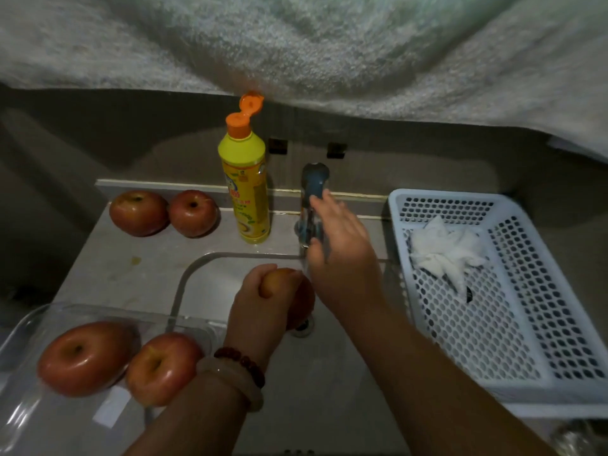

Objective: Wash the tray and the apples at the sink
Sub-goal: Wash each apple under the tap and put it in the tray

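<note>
My left hand [263,301] grips a red apple [301,299] over the sink basin [210,281], just below the tap spout. My right hand [342,258] reaches to the blue tap [314,185]; its fingers lie along the handle and its thumb is under the spout. Two apples [84,357] [161,368] lie in the clear tray [26,327] at the near left. Two more apples [138,212] [192,212] sit on the counter at the back left.
A yellow dish-soap bottle [245,189] with its orange cap flipped open stands behind the sink. A white perforated basket [513,317] holding a crumpled white cloth [444,255] sits on the right. The drain [302,325] lies under the held apple.
</note>
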### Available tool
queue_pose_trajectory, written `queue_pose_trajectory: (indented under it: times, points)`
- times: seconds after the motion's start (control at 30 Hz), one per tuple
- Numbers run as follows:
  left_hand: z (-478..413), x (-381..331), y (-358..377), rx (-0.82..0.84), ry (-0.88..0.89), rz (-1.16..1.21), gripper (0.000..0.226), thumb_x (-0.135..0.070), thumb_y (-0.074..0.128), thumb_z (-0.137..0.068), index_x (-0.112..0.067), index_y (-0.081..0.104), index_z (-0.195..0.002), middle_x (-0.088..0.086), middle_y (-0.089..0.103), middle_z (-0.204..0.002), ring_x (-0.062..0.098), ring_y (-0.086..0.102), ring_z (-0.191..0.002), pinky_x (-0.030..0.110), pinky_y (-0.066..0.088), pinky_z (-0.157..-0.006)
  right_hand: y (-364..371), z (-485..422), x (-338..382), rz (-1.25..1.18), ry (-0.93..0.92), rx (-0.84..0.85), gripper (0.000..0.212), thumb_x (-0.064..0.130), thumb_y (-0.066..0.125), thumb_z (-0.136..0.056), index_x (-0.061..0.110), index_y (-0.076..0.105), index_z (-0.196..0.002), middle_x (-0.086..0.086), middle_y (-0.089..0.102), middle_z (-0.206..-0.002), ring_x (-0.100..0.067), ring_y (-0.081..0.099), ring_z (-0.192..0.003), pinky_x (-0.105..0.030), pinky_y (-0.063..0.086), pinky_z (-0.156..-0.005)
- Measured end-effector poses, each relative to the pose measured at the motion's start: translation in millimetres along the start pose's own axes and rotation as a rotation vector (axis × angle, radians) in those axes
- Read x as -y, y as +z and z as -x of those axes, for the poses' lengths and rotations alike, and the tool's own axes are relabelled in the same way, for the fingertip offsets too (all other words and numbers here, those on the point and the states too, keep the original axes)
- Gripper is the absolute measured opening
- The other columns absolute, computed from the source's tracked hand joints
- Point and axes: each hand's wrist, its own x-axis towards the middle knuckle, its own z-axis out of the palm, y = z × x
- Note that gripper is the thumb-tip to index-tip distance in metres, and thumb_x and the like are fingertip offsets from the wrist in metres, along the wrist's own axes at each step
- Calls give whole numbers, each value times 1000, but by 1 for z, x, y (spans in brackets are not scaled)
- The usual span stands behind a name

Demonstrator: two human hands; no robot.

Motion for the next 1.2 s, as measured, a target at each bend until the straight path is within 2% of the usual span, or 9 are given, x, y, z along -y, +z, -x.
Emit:
queue_pose_trajectory:
  times: [0.1,0.23,0.37,0.53,0.7,0.8,0.97,1.13,1.2]
  points:
    - [6,-3,1,20,-27,5,48,-66,66,-55,-42,59,-95,-3,65,-104,22,65,-96,47,57,-82,-8,-3,6,-12,62,75,58,16,51,-83,17,49,-141,-6,46,-147,-27,39,-138,-28,21,-114]
    - [15,-5,5,37,-33,-48,56,-69,63,-60,-39,56,-106,-4,59,-110,23,60,-101,48,55,-85,-28,12,13,-139,181,91,56,25,51,-94,25,37,-148,9,43,-144,-7,35,-133,-19,26,-108]
    - [20,-6,9,68,-66,-56,39,-48,64,-84,-33,51,-118,0,49,-116,25,53,-103,48,56,-84,-46,34,0,-107,275,97,33,18,54,-96,20,59,-128,6,60,-123,3,48,-104,-2,32,-83]
    - [27,-9,22,128,-137,35,33,-42,65,-85,-33,52,-114,0,49,-114,25,54,-101,48,57,-81,-67,40,-24,-22,183,198,16,14,61,-92,14,72,-104,1,71,-98,-8,60,-88,-20,48,-81]
    - [32,-7,36,157,-125,20,39,-41,64,-86,-29,51,-122,-5,48,-107,19,53,-96,42,58,-77,-83,37,-44,23,265,59,24,13,60,-91,12,69,-114,-1,67,-107,-7,56,-95,-17,41,-84]
    - [34,-8,43,167,-120,0,38,-40,63,-87,-29,51,-121,-2,48,-112,21,52,-97,38,57,-72,-86,28,-64,34,314,-51,27,12,58,-92,10,65,-118,-7,63,-115,-17,58,-104,-28,45,-93]
    - [36,-13,58,202,-119,-8,36,-40,63,-87,-29,50,-119,2,46,-120,23,52,-100,38,57,-72,-84,10,-105,133,415,14,33,14,53,-93,13,61,-125,-9,55,-131,-29,46,-123,-32,33,-104]
    - [34,-18,71,228,-112,11,25,-40,63,-87,-36,50,-107,-5,46,-109,21,52,-98,41,57,-78,-79,-3,-133,467,547,345,45,24,48,-98,35,42,-142,1,8,-162,-31,-2,-148,-55,3,-116]
    - [33,-20,75,233,-108,17,26,-40,63,-87,-35,49,-108,-7,45,-106,21,52,-99,42,57,-79,-75,-5,-140,498,617,464,50,23,49,-98,42,37,-142,1,-11,-162,-36,-13,-147,-61,5,-114]
